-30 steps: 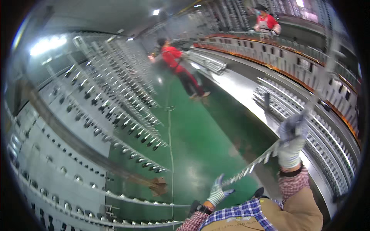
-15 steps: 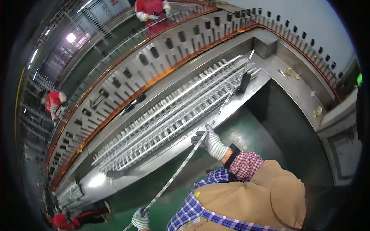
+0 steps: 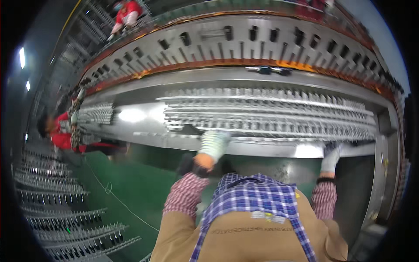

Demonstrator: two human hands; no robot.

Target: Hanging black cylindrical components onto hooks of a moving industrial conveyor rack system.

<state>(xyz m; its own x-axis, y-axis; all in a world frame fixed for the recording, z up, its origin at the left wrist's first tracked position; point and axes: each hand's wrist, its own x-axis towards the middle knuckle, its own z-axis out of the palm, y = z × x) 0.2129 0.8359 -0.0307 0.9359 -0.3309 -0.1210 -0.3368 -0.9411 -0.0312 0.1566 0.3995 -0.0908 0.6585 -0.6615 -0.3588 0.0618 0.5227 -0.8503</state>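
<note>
A long, thin metal rod (image 3: 148, 134) lies along the front of the steel bench (image 3: 257, 147), beside several rows of metal racks (image 3: 270, 115) lined with small prongs. My left hand (image 3: 214, 143), in a striped glove with dark fingers, is over the rod by the front row. Its dark fingers seem stretched out to the left, though motion blurs them. Farther right, my right hand (image 3: 331, 156) reaches the bench's front edge near the racks' right end. Its dark fingers are smeared, so whether they grip the rod cannot be told.
Behind the bench runs an orange-edged line with upright pegs and black pieces (image 3: 253, 33). A co-worker in red (image 3: 63, 135) is at the left beside another rack stack (image 3: 94, 112). Hanging racks (image 3: 52, 183) fill the lower left; a thin cord (image 3: 126, 207) crosses the green floor.
My view has turned, so the bench now runs level. The rod, held slanting in both hands before, now lies along the bench front. My left hand has come up to the bench.
</note>
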